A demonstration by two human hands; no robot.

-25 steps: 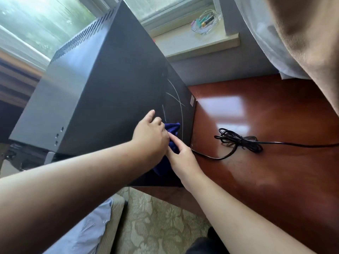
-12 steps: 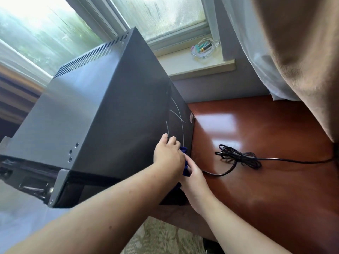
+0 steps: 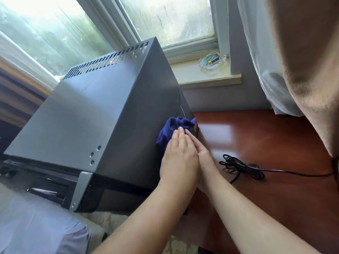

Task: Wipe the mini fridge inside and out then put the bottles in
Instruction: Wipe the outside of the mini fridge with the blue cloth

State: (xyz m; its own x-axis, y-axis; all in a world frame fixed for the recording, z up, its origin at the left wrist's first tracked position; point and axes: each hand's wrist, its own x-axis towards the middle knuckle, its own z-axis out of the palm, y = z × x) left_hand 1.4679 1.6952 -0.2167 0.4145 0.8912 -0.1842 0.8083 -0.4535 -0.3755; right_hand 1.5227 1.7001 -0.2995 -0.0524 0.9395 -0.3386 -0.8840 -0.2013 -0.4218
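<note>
Pressing flat on the blue cloth [image 3: 171,129], the left hand [image 3: 179,156] keeps its fingers straight and close together; it grips nothing. The right hand [image 3: 202,159] lies just beside it and is partly hidden under it. Its fingers [image 3: 191,137] that show are also stretched out, and their tips touch the cloth. The cloth is bunched up and sits against the right side panel of the mini fridge [image 3: 91,116], at the rear lower corner of that panel.

The fridge is a dark grey metal box with a row of vent slots near its back edge. It stands on the left part of the glossy red-brown surface [image 3: 275,140], with its back close to the window [image 3: 165,19] and its door side toward the lower left.

On the surface to the right of the hands lies a black power cord [image 3: 242,168], partly coiled. On the window sill [image 3: 207,77] stands a small glass dish [image 3: 212,60] with batteries inside. A white sheer curtain [image 3: 256,70] and a tan curtain [image 3: 308,70] hang at the right.
</note>
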